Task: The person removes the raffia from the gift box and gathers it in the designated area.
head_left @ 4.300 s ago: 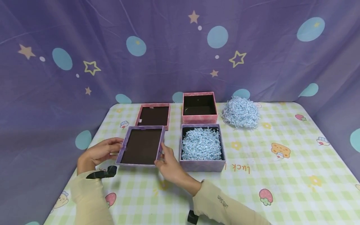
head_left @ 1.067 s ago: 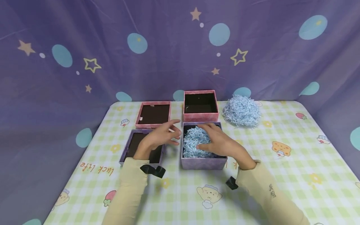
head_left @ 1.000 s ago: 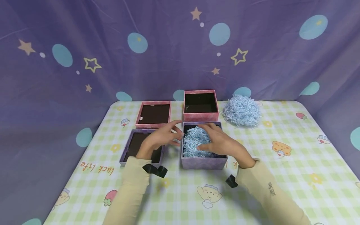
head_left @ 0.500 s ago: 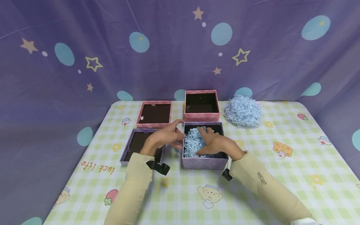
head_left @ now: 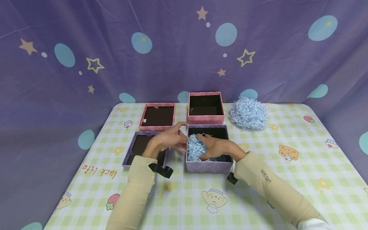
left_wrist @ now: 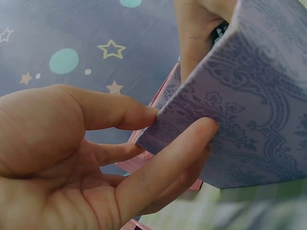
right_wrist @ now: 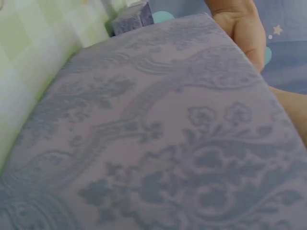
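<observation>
The purple box sits lidless at the table's middle. Blue shredded paper is bunched against its left inner wall, and the black bottom shows behind. Reaching into the box, my right hand has its thumb and fingers round the right side of this bunch; some fingertips are hidden in it. My left hand is at the box's left side; in the left wrist view its fingertips touch the patterned outer wall and the rim. The right wrist view is mostly filled by the box's outer wall.
Left of the box lies a purple lid, dark inside up, partly behind the left arm. A pink lid lies farther back. An open pink box stands behind the purple box, with a heap of blue shredded paper to its right.
The purple lid, earlier in both hands, now lies on the table. My right hand has sunk deeper into the purple box, bunching the paper leftward. My left hand has moved up to the box's side.
</observation>
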A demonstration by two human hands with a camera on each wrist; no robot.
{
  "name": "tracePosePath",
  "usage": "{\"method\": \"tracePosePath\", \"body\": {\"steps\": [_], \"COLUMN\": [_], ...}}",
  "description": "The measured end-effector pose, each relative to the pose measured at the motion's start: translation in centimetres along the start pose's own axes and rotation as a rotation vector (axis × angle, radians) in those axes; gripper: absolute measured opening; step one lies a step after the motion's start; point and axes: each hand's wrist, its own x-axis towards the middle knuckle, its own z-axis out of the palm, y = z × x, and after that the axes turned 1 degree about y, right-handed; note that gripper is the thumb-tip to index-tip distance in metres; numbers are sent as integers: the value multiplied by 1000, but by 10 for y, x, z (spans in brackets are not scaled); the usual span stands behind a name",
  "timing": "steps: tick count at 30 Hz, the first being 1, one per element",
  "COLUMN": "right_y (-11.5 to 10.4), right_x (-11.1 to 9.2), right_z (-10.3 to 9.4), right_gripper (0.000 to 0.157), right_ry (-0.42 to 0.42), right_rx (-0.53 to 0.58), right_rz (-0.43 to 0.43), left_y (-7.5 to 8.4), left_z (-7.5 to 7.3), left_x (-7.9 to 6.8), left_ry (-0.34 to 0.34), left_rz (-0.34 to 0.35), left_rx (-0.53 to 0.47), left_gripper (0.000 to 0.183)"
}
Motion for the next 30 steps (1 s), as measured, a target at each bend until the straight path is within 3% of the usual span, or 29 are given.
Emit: {"method": "tracePosePath", "body": {"steps": [11, 23, 30], "right_y": [0, -4, -5], "right_x": [-4, -22, -35], "right_z": [2, -8, -21], "right_gripper": [62, 65, 66], "right_ry": [144, 242, 324], "right_rx": [-19, 37, 64], "right_rz": [-41, -23, -109], "left_y": [0, -1, -3], "left_z": [-1, 0, -2], "left_x": [-1, -1, -1], "left_ry": [-9, -22, -25], "left_rz": [-9, 4, 4], "left_rx": [-2, -18, -29], "left_gripper": [61, 62, 66]}}
